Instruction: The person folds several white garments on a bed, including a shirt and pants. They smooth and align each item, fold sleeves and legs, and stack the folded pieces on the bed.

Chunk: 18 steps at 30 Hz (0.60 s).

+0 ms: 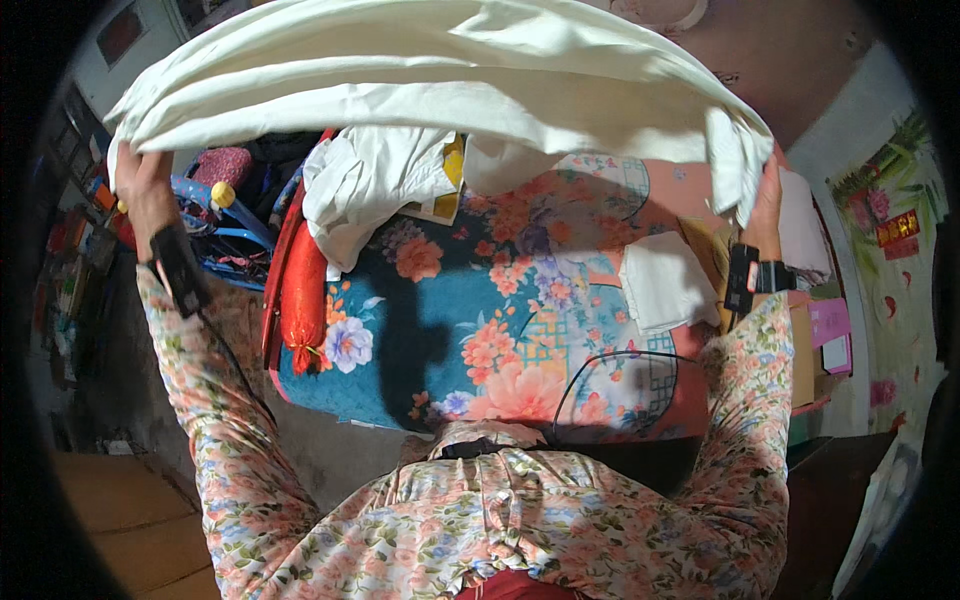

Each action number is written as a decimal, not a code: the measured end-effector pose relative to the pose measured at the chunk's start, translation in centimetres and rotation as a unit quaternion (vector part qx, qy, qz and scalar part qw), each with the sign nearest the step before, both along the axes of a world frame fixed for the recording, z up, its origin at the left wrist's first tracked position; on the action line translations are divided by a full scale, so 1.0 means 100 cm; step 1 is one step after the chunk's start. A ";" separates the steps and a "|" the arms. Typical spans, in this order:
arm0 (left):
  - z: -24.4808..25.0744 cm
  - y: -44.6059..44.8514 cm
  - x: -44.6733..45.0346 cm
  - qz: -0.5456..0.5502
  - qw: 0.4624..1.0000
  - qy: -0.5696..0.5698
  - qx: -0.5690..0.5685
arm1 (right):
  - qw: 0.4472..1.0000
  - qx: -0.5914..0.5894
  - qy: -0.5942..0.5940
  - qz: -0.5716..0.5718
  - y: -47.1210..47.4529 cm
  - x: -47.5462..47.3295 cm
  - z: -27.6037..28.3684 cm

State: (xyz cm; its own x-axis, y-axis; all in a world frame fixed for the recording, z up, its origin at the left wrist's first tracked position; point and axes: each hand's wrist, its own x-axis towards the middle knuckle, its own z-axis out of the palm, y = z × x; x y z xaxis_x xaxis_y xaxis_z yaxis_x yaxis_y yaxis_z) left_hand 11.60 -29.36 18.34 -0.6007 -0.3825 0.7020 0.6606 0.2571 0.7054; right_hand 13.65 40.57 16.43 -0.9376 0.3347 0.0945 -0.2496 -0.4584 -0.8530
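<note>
A large white cloth (420, 97) is stretched in the air between my two hands, its folds sagging in the middle. At the upper left my left hand (146, 180) grips one end of it. My right hand (768, 199) holds the other end at the upper right, where a bunched corner hangs down. Below lies a bed or couch with a floral cover (480, 337). A crumpled white cloth (375, 180) rests at its left side, partly hidden by the raised one. Toward the right of the cover is a folded white cloth (664, 283).
A shiny red bolster-like roll (303, 292) lies along the cover's red left edge (277, 277). Beyond that edge stands a blue tubular frame (244, 217) with round yellow ends. A thin black cable (577, 375) crosses the cover. At the right are boxes (829, 326) and a pale pillow-like bundle (802, 225).
</note>
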 end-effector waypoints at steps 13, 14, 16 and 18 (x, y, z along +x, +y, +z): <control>-0.346 0.043 0.169 -0.088 0.769 -0.279 0.569 | 0.713 0.546 -0.433 0.080 0.073 0.227 -0.388; -0.364 0.042 0.177 -0.064 0.766 -0.296 0.566 | 0.742 0.540 -0.389 0.076 0.076 0.243 -0.413; -0.382 0.036 0.195 -0.008 0.750 -0.334 0.571 | 0.769 0.532 -0.350 0.056 0.077 0.264 -0.446; -0.385 0.031 0.211 -0.078 0.857 -0.330 0.388 | 0.785 0.542 -0.293 0.062 0.077 0.275 -0.451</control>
State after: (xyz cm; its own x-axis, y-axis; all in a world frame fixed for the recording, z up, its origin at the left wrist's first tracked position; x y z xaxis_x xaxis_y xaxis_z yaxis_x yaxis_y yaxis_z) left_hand 32.66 -26.26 -20.11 -0.8558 -0.4590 -0.2386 0.0365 -0.5136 0.8573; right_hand 41.18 48.31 -28.64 -0.9456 0.2574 -0.1989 0.3201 0.6274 -0.7099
